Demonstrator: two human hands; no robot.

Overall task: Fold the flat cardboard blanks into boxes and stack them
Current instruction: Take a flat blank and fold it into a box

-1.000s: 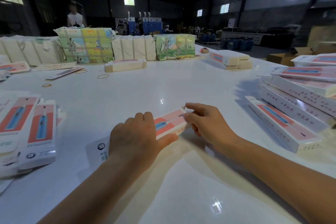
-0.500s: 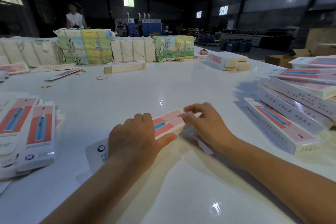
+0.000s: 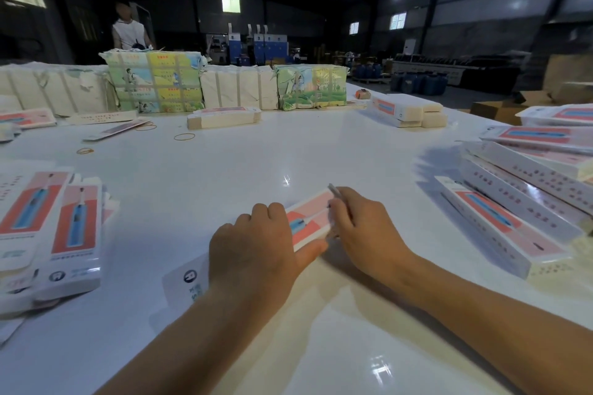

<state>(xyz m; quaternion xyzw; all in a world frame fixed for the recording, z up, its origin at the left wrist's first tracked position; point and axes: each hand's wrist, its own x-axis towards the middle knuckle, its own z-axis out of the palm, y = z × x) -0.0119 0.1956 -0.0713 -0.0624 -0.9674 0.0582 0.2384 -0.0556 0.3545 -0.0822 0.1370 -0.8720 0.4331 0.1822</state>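
The table carried everything, and the box in the person's hands serves as the landmark. It lay near the table's front middle, long axis running from near left to far right, partly erected by the look of its raised near edge.

Right of the box lay the pile of folded boxes; at least six, though the frame edge cut the pile off. Left of the box lay the flat blanks, fanned and overlapping; at least four faces showed, the true count hidden.

Beyond the box stood four wrapped bundles in a row, with two small stacks of blanks nearer than those and three rubber bands loose on the table.

The left hand covered the box's near half, fingers curled over the far edge and thumb pressed along the near side, gripping it. The right hand sat at the far end, fingertips pinching the end flap, which stood up from the box. That flap lay directly at the right fingers, so tucking it likely fell to the right hand, pushing back along the long axis against the left.
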